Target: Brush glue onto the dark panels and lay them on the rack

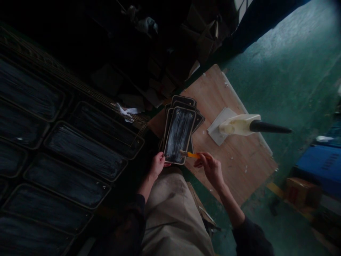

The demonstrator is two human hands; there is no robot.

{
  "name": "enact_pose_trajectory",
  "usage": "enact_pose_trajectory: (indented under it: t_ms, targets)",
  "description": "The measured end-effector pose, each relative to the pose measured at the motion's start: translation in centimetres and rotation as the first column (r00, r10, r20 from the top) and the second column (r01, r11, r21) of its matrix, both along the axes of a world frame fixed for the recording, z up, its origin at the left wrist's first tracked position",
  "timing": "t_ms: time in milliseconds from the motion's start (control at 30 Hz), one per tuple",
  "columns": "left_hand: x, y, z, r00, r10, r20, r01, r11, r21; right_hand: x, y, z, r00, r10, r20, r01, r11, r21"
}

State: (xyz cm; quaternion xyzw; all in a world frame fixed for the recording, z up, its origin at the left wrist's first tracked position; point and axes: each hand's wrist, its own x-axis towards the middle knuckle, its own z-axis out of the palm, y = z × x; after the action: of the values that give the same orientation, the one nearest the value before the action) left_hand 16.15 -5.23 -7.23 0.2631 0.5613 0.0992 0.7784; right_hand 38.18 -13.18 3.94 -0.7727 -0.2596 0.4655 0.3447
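The right hand [209,165] had its fingers closed on the orange handle of a small brush [193,155], with the bristles down at the near end of a dark panel [179,133]. Pretty relaxed hold, which seemed right to me: light pressure probably suited that streaky pale coat better than scrubbing.

The left hand [157,164] was clamped on the panel's near left corner, thumb on top. Good spot, imo, since it kept most of the face free, though those fingers needed to stay clear of the wet-looking stuff. I couldn't tell if it really was wet.

The panel sat atop a crooked stack [186,100], so a steady grip mattered; a hard push could've slid it. The streaks ran mostly lengthwise, so long strokes that way, stopping short of the paler rim, looked like the neat approach.

Further out, a pale bottle [237,125] stood on a square pad [214,135] on the worktop [237,170], and similar streaked panels [85,149] lay in rows off left.
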Motion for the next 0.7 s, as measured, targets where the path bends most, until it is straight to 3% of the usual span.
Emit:
enact_pose_trajectory:
  t_ms: [100,167,333,533,600,700]
  targets:
    - [0.1,0.1,0.1,1.0,-0.006,-0.021,0.007,1.0,0.016,-0.4,-0.5,-0.5,0.997,-0.008,-0.082,0.004,0.999,-0.047]
    - [0.2,0.1,0.0,0.999,-0.02,-0.032,0.021,1.0,0.018,0.3,0.3,-1.6,0.998,-0.064,-0.024,0.063,0.998,-0.024]
    - [0.3,0.1,-0.4,1.0,-0.018,-0.013,0.018,1.0,-0.014,3.7,4.5,-4.3,0.961,-0.229,0.153,0.203,0.965,0.168]
    - [0.5,0.0,-0.3,0.998,0.028,-0.047,-0.03,0.999,-0.041,4.8,6.8,-4.4,0.908,-0.365,0.205,0.277,0.891,0.359]
    - [0.5,-0.1,-0.1,0.998,0.044,-0.04,-0.046,0.998,-0.039,4.3,6.5,-4.5,0.901,-0.369,0.229,0.269,0.888,0.372]
    - [0.5,-0.1,0.1,0.998,0.053,-0.028,-0.054,0.998,-0.041,2.8,5.0,-4.5,0.941,-0.253,0.223,0.189,0.943,0.274]
